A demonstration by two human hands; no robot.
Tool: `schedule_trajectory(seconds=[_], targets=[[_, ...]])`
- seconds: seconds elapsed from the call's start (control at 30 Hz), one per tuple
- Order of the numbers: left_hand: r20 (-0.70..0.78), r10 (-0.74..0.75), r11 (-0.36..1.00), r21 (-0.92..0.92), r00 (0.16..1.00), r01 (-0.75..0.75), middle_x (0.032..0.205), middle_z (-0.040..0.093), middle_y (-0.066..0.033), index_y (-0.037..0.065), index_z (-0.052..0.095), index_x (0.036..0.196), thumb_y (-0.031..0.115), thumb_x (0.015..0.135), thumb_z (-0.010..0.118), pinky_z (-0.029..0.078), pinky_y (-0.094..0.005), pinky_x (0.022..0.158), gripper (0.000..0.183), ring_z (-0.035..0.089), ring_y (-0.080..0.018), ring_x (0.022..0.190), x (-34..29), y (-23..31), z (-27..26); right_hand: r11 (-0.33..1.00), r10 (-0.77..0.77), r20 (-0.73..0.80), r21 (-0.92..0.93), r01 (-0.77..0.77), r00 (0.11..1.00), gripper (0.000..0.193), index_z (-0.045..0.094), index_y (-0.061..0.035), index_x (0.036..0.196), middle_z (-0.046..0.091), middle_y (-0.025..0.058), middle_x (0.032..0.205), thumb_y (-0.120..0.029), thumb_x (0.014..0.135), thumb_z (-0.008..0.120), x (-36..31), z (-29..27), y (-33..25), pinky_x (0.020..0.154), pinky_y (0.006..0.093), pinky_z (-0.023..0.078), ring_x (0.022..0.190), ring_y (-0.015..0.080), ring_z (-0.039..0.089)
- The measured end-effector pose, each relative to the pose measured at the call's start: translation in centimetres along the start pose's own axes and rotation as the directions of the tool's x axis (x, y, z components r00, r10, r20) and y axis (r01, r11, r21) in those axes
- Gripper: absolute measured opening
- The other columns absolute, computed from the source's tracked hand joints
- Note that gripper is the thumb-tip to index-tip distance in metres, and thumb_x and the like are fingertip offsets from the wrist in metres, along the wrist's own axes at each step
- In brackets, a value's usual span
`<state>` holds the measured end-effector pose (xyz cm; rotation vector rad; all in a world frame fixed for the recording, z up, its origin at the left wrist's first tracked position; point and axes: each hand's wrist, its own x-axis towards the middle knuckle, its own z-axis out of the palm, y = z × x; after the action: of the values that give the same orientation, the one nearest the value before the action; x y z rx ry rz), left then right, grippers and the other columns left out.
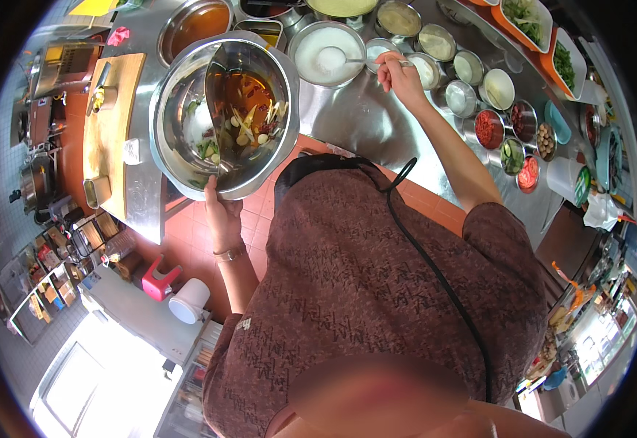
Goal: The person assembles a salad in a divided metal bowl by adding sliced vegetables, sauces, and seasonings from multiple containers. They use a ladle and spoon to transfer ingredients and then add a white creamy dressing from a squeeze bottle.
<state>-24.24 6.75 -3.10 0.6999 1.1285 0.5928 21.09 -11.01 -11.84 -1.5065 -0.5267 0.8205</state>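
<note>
My left hand grips the near rim of a large round steel pot split by a divider. One half holds reddish broth with spices and vegetable pieces, the other is nearly bare with a few bits. My right hand reaches over the steel counter and holds the handle of a spoon. The spoon's bowl rests in a steel bowl of white powder.
Several small steel bowls of seasonings line the counter's far side, with red and green ingredients to the right. A wooden cutting board lies left of the pot. Red tiled floor, a pink stool and a white bucket are below.
</note>
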Motion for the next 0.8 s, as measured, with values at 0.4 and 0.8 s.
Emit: schedule_trajectory(seconds=[0.4,0.8], targets=[[-0.064,0.025,0.999,0.030,0.998,-0.023,0.079,0.066,0.0018,0.008,0.066,0.105,0.033,0.102,0.064,0.028,-0.0243,0.043,0.025,0.047,-0.0059,0.052,0.8,2.1,1.4,0.995,-0.100,-0.121,-0.004,0.100,0.988,0.029,0.062,-0.0014,0.107,0.061,0.0048,0.074,-0.024,0.111,0.043,-2.4,2.5,-6.9,0.054,0.0260,0.042,0.057,0.0101,0.052],[0.111,-0.070,0.992,0.114,0.991,0.058,0.072,0.059,0.0017,0.008,0.066,0.101,0.032,0.103,0.061,0.027,-0.0253,0.040,0.024,0.045,-0.0076,0.048,5.5,3.7,-1.3,0.040,-0.666,0.579,-0.601,0.798,0.470,0.037,0.063,-0.0078,0.117,0.064,0.0067,0.089,-0.003,0.081,0.072,-8.2,12.7,-14.3,0.067,0.0386,0.052,0.075,0.0281,0.063]])
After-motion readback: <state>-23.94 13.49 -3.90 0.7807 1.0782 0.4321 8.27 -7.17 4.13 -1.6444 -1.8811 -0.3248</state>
